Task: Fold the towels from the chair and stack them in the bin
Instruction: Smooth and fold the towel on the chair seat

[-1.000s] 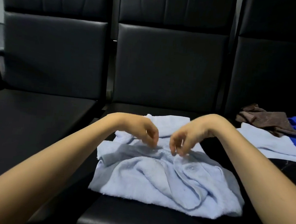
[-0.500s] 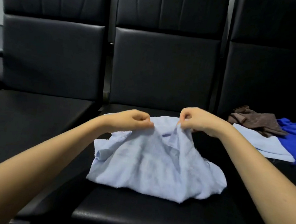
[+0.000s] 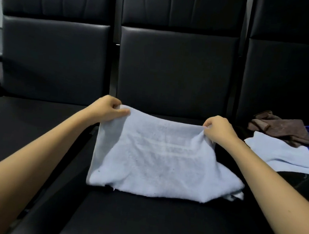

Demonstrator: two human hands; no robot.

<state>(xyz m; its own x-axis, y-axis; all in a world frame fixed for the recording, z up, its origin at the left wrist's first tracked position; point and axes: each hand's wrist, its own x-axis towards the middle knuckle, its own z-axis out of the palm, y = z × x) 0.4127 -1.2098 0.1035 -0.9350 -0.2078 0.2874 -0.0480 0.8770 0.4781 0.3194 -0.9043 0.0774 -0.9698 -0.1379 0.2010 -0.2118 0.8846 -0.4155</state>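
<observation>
Head view: the left hand [image 3: 107, 110] and right hand [image 3: 218, 129] each pinch a far corner of the light blue towel [image 3: 153, 160], stretching its top edge left to right above the middle chair seat [image 3: 140, 221]. Its near edge rests on the seat, between both hands, equally reachable.

A towel [image 3: 153, 154] lies on the middle seat [image 3: 140, 219] (three more towels [image 3: 287, 144] on the right seat).

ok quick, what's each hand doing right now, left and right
Left hand: closed, pinching the far left corner of the light blue towel.
Right hand: closed, pinching the far right corner of the same towel.
</observation>
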